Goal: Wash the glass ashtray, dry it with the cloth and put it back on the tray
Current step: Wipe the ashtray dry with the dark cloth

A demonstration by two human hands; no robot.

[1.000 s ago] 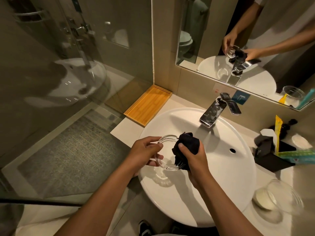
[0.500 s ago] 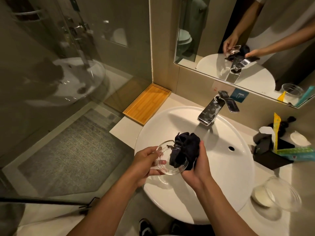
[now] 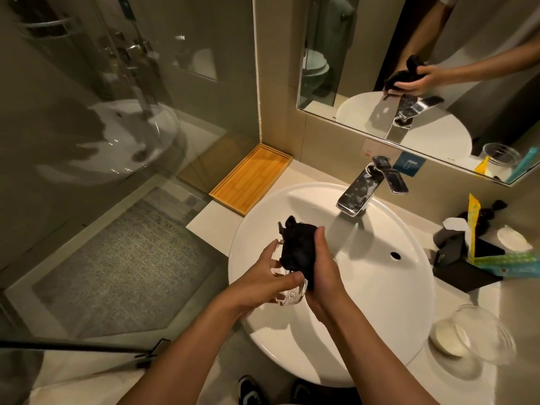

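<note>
Glass ashtray (image 3: 289, 293) clasped in left hand (image 3: 263, 276), right hand (image 3: 324, 276) gripping black cloth (image 3: 298, 249) (over the basin (image 3: 380, 287)).

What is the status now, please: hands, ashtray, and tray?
Left hand grips glass ashtray over sink. Right hand presses black cloth into it. Wooden tray left of sink, path unobstructed.

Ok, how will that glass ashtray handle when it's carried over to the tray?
The glass ashtray looks thick-walled, so probably rigid and heavy for its size. Freshly washed smooth glass may slip in the left hand. It would likely chip if dropped onto the basin, so a firm grip seems wise.
</note>
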